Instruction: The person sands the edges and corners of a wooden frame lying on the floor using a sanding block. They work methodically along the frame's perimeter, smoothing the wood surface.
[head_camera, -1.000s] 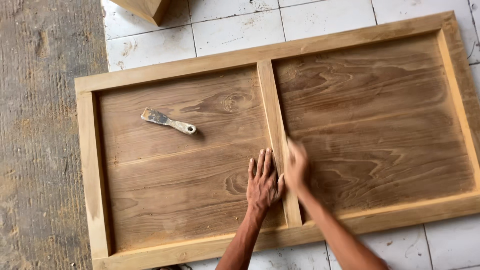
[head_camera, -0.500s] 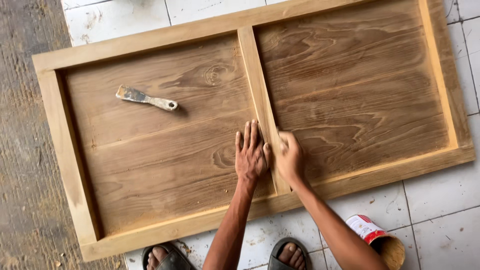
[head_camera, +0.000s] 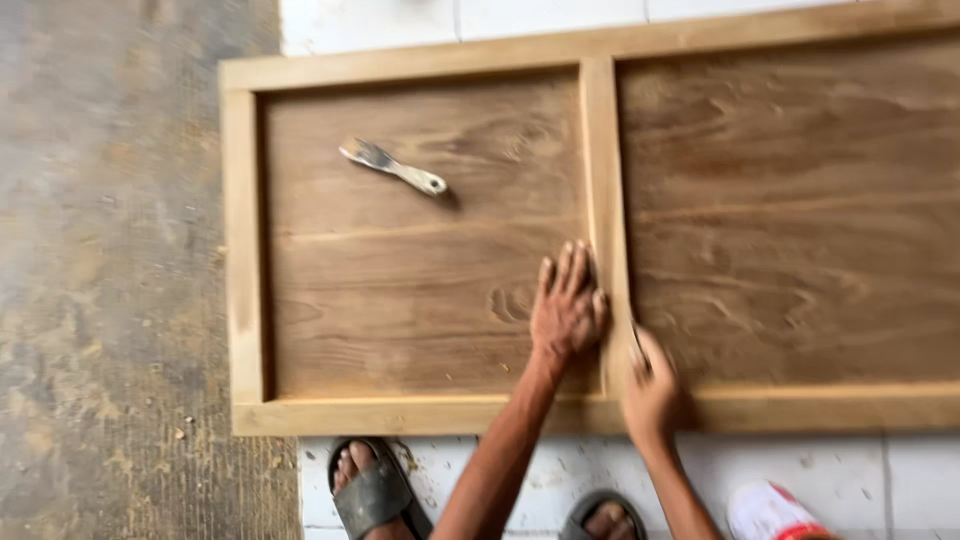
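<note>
A large wooden panel door lies flat on the floor, with a pale frame and a centre stile between two darker panels. My left hand rests flat on the left panel beside the stile, fingers spread, holding nothing. My right hand is blurred and presses on the lower end of the stile, near the bottom rail. A small dark thing may be under its fingers, but I cannot tell what. A putty knife with a pale handle lies on the left panel, far from both hands.
My feet in dark sandals stand on white floor tiles just below the door's bottom rail. A red and white can sits at the lower right. Rough grey concrete covers the floor to the left.
My right hand has slid down the stile toward the bottom rail. My left hand stays flat beside the stile. The camera has moved closer and to the left.
</note>
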